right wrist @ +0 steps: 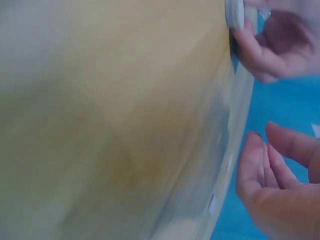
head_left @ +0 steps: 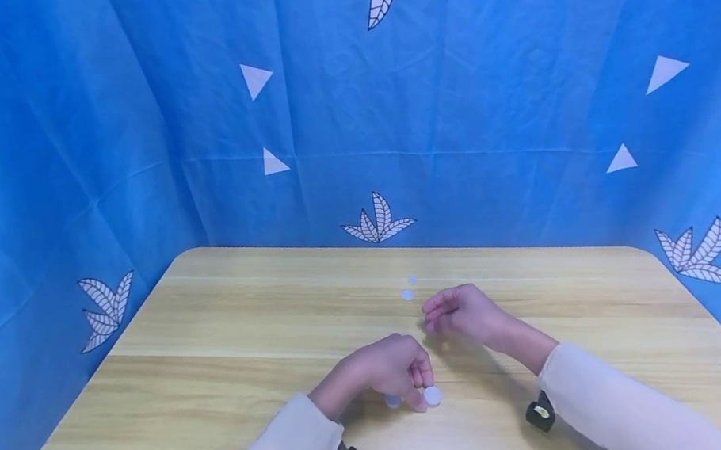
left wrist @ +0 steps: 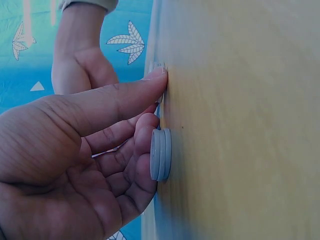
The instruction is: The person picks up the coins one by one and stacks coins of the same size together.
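Observation:
My left hand is low over the table, its thumb and index finger pinching a pale round disc at its edge. In the right wrist view that piece shows ridges along its side, like a small stack. A second low stack of grey-white discs rests on the table against the curled lower fingers of the left hand, mostly covered in the head view. Farther back, my right hand hovers above the table with fingers loosely bent and nothing between them. Just beyond its fingertips lies a small pale disc.
Another, smaller pale disc lies behind that one, toward the far edge. The wood-grain table has rounded back corners. Blue curtains with leaf and triangle prints hang around it. Each wrist wears a black strap device.

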`<act>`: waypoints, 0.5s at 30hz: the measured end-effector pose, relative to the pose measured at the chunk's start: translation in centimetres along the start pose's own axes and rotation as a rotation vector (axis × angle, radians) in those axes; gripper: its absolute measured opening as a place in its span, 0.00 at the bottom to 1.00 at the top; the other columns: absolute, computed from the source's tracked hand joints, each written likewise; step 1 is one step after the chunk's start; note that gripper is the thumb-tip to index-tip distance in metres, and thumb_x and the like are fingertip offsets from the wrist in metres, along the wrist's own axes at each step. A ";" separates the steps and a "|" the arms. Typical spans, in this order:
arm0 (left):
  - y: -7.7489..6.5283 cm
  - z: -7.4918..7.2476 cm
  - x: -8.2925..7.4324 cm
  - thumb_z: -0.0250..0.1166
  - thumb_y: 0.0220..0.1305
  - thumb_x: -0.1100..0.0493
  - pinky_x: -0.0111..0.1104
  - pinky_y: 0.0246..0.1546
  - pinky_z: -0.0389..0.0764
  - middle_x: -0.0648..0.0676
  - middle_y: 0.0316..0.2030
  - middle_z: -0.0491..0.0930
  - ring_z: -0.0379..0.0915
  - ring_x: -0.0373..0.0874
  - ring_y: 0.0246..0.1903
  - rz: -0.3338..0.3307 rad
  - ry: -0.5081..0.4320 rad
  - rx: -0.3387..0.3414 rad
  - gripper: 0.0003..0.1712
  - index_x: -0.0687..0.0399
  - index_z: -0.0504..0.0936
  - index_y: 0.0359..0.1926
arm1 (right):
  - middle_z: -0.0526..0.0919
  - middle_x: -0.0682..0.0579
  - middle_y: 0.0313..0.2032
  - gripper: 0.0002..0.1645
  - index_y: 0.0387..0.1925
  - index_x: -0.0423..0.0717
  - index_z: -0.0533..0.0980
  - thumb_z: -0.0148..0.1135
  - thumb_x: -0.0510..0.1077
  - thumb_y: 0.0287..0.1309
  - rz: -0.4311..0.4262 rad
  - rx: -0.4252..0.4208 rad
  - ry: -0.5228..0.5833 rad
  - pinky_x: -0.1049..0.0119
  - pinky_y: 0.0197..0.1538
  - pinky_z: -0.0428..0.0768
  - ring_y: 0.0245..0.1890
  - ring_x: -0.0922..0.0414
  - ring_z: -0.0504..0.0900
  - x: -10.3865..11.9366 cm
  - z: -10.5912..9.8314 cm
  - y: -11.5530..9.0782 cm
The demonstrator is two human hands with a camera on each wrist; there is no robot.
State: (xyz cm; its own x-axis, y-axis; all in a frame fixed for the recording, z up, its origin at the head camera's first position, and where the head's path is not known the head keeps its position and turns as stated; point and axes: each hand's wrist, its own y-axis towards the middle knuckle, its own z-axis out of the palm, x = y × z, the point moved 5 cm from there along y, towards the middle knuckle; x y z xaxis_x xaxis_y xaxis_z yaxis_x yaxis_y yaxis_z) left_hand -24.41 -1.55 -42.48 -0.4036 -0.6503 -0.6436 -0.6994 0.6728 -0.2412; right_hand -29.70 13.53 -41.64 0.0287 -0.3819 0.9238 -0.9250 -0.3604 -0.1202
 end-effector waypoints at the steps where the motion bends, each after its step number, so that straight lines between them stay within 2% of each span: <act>1: 0.0 0.0 0.0 0.83 0.48 0.62 0.25 0.37 0.78 0.42 0.28 0.80 0.75 0.33 0.31 0.000 0.000 0.001 0.14 0.48 0.85 0.32 | 0.85 0.33 0.46 0.21 0.54 0.25 0.76 0.62 0.23 0.58 0.004 -0.006 0.002 0.61 0.50 0.85 0.45 0.45 0.88 0.0 0.0 0.4; 9: -0.1 0.0 -0.1 0.83 0.48 0.61 0.26 0.37 0.77 0.42 0.28 0.81 0.75 0.33 0.31 0.009 0.003 -0.002 0.14 0.48 0.85 0.31 | 0.83 0.33 0.47 0.25 0.56 0.28 0.75 0.65 0.23 0.55 -0.003 -0.040 -0.045 0.63 0.46 0.86 0.42 0.51 0.87 -0.3 -0.2 3.4; 15: -0.2 -0.1 -0.3 0.83 0.48 0.62 0.25 0.36 0.77 0.43 0.27 0.81 0.74 0.33 0.31 -0.002 0.002 -0.008 0.13 0.49 0.85 0.31 | 0.85 0.37 0.46 0.25 0.57 0.31 0.76 0.67 0.25 0.56 -0.021 -0.071 -0.168 0.63 0.44 0.85 0.43 0.51 0.86 -0.1 -0.4 4.9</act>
State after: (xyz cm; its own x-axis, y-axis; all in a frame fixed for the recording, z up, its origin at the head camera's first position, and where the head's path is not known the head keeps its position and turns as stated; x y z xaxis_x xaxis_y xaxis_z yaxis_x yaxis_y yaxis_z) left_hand -24.21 -1.50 -42.18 -0.4035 -0.6519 -0.6420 -0.7047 0.6690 -0.2364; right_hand -34.44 12.16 -42.16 0.1057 -0.5135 0.8516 -0.9478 -0.3111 -0.0700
